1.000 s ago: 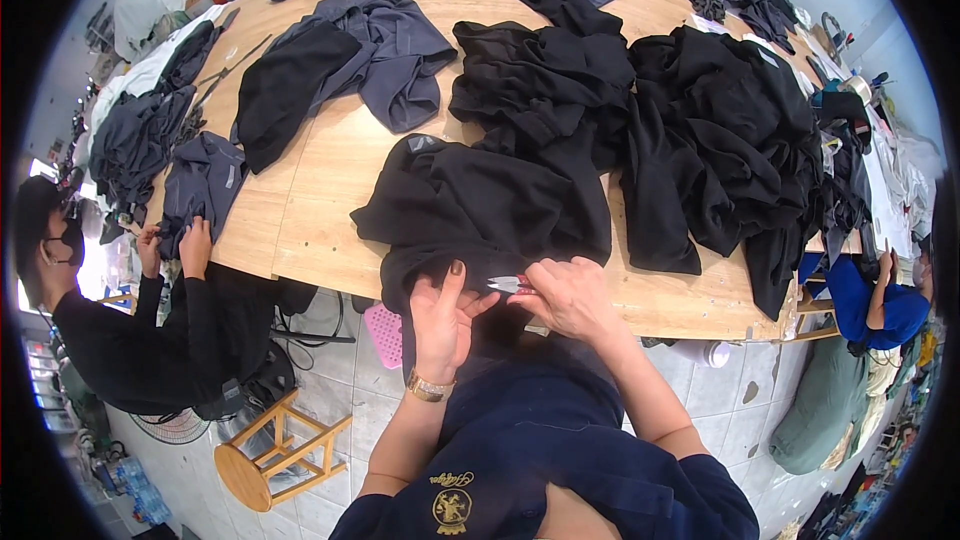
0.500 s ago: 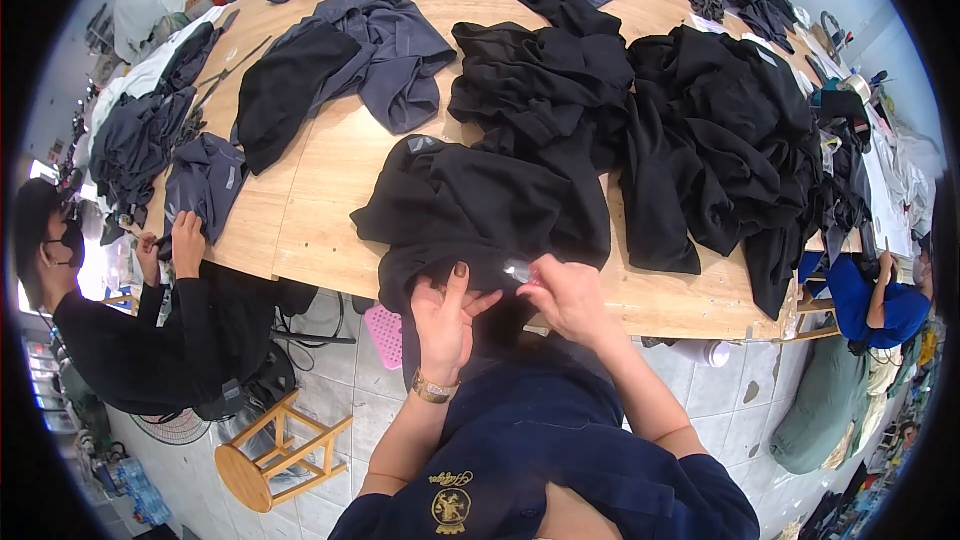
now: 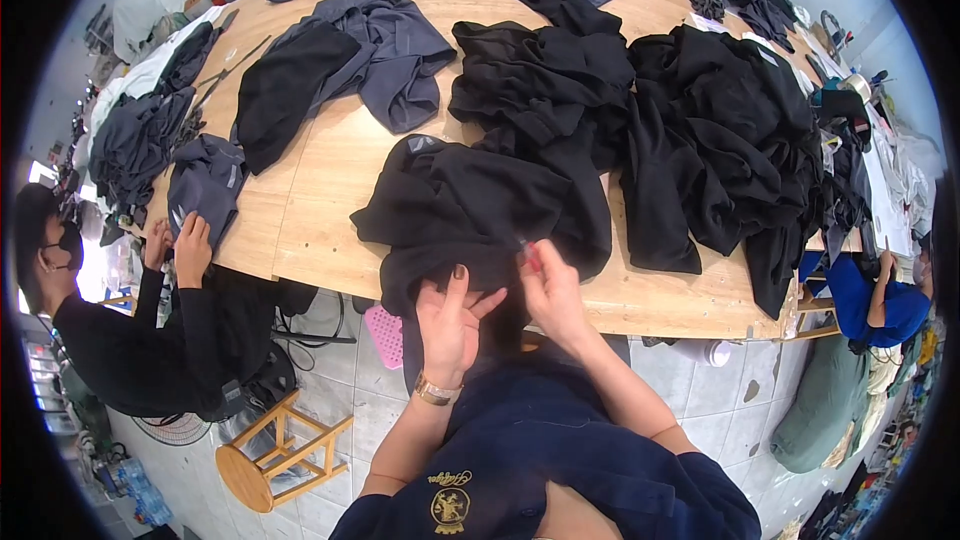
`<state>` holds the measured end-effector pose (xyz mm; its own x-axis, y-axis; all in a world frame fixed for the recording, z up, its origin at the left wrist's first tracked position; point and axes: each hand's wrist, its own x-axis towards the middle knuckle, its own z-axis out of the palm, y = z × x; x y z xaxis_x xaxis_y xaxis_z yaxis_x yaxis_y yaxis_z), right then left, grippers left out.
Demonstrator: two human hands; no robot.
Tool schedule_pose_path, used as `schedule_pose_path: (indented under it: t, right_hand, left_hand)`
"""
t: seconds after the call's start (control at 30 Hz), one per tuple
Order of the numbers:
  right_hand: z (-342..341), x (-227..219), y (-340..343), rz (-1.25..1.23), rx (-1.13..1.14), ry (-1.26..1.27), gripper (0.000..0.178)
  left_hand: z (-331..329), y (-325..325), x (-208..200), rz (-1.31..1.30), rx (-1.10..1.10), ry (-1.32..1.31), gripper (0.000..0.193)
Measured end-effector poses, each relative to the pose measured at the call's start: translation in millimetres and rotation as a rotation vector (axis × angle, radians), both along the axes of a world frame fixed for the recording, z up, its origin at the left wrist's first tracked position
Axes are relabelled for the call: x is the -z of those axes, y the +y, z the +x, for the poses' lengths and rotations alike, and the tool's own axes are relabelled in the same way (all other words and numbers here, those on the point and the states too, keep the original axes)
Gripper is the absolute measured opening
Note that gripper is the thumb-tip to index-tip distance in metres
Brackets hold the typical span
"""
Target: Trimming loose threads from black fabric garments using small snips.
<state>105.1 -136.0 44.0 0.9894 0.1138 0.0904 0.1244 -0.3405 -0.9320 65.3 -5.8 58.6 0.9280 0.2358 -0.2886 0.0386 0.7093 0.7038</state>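
Note:
A black garment [image 3: 480, 200] lies bunched on the near edge of the table, part of it hanging over the edge toward me. My left hand [image 3: 447, 325] is at its near edge, thumb on the cloth, some fingers tucked partly under the fabric and one stretched to the right. Just right of it, my right hand [image 3: 550, 290] is closed around a small tool with a reddish handle [image 3: 533, 258]. The tool's tip is close to the cloth; its exact kind is hard to make out.
Heaps of black garments [image 3: 725, 130] lie to the right, grey ones [image 3: 405, 60] farther left. At left a masked person [image 3: 140, 310] handles a grey garment [image 3: 207, 180]; another in blue [image 3: 880, 300] sits far right. A wooden stool [image 3: 275, 455] stands lower left.
My right hand has turned more upright and shifted slightly, the tool now tipped upward. My left hand barely moved. Across the table, other people's hands have come further into view.

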Motion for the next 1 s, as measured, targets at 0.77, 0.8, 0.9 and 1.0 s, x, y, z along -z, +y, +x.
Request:
schedule_pose_path:
  t: [0.77, 0.8, 0.9, 1.0]
  right_hand:
    - [-8, 4, 10, 0.322, -0.029, -0.091, 0.018]
    - [-11, -13, 4, 0.068, -0.115, -0.132, 0.022]
    - [-10, 2, 5, -0.157, -0.218, -0.465, 0.017]
    - [-11, 9, 3, -0.130, -0.212, -0.391, 0.018]
  left_hand:
    - [-1, -1, 13, -0.207, 0.020, 0.100, 0.014]
    - [-2, 1, 18, -0.175, 0.029, 0.067, 0.013]
    - [-6, 3, 29, -0.152, 0.036, 0.018, 0.011]
    - [-2, 2, 23, -0.141, 0.025, 0.024, 0.009]
